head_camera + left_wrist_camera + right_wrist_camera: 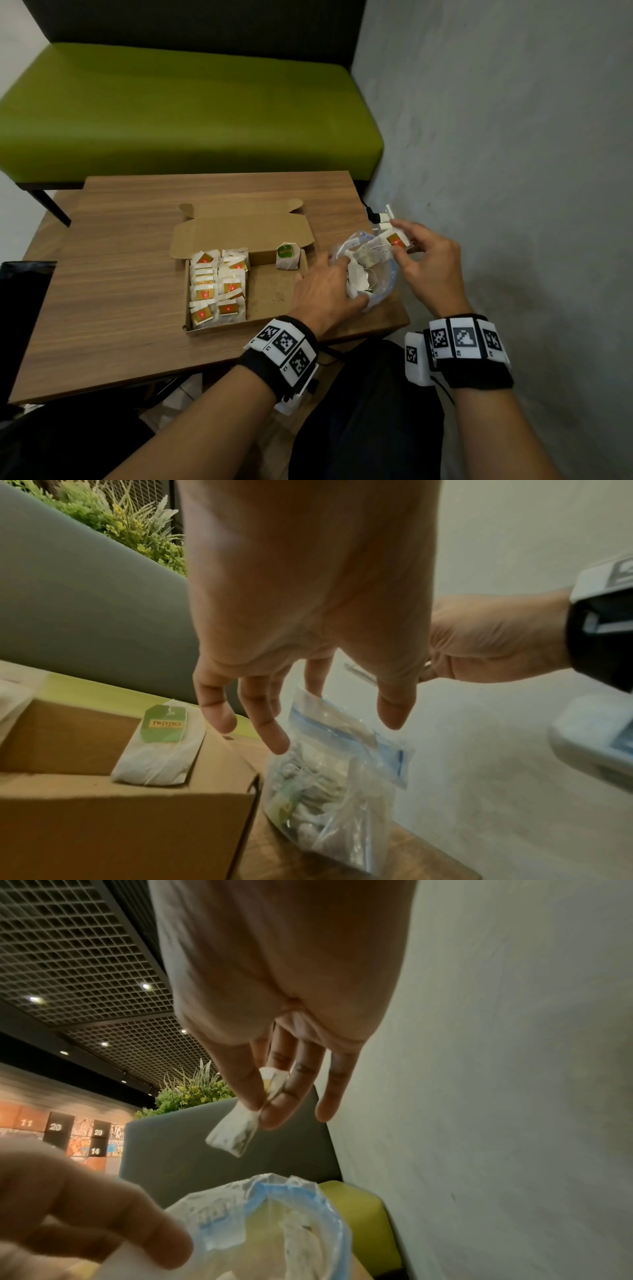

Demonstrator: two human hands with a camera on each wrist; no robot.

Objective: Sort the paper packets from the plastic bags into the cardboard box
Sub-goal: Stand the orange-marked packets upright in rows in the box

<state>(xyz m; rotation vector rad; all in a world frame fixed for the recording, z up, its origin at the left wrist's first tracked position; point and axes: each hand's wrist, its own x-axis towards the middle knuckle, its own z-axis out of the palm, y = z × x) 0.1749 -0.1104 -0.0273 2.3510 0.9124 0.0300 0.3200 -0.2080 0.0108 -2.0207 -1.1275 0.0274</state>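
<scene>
An open cardboard box [270, 291] lies on the wooden table. Several red-and-gold-tagged paper packets [217, 284] fill its left side. One green-tagged packet [287, 255] [161, 739] leans in the far right corner. A clear plastic bag [388, 286] [329, 791] [274, 1218] of packets stands right of the box. My left hand [352, 282] [356, 704] holds its near rim, index finger dipped into the mouth. Just above the bag, my right hand [399, 243] [263, 1104] pinches a red-tagged packet [373, 253] [236, 1131] between thumb and fingers.
A grey wall [513, 171] runs close along the table's right edge. A white plug with a black cable [382, 217] sits by the far right corner. A green bench [188, 113] stands beyond the table. A black object [20, 308] is at the left edge.
</scene>
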